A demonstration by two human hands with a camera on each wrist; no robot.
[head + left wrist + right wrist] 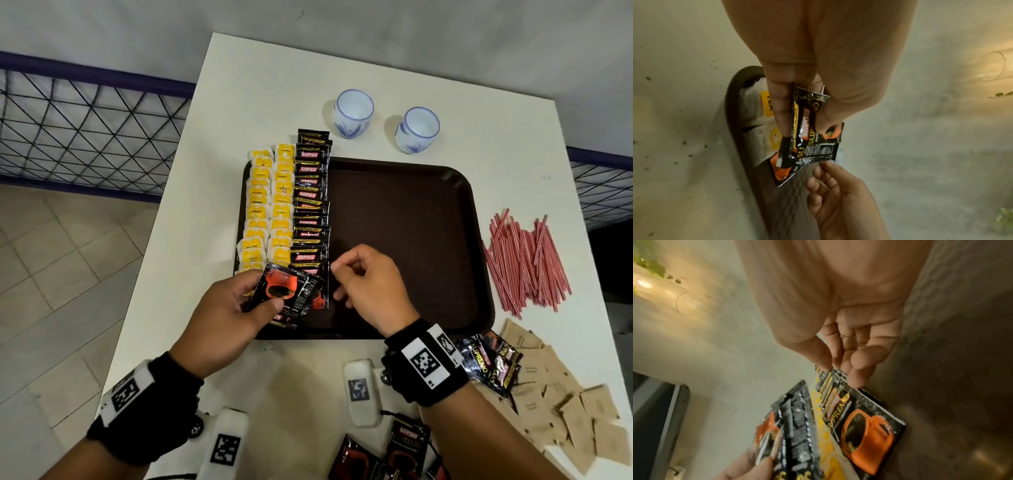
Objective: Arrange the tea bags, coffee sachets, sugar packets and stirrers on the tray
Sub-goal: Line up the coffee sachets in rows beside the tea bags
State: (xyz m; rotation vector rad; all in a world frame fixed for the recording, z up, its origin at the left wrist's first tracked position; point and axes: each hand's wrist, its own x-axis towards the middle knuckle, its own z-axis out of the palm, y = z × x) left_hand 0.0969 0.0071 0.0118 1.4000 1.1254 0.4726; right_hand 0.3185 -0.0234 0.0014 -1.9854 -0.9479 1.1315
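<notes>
The left hand (226, 308) pinches a small stack of Kopiko coffee sachets (286, 291) between thumb and fingers, above the brown tray's (411, 246) near-left corner. The right hand (370, 287) hovers beside the sachet row (311, 205), fingers loosely curled, holding nothing.

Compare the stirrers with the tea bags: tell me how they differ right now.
The stirrers are thin red-and-white sticks; the tea bags are flat white pouches with yellow tags. The stirrers lie in a loose pile on the table, right of the tray; the tea bags sit in two overlapping columns on the tray. Neither hand touches either.
</notes>
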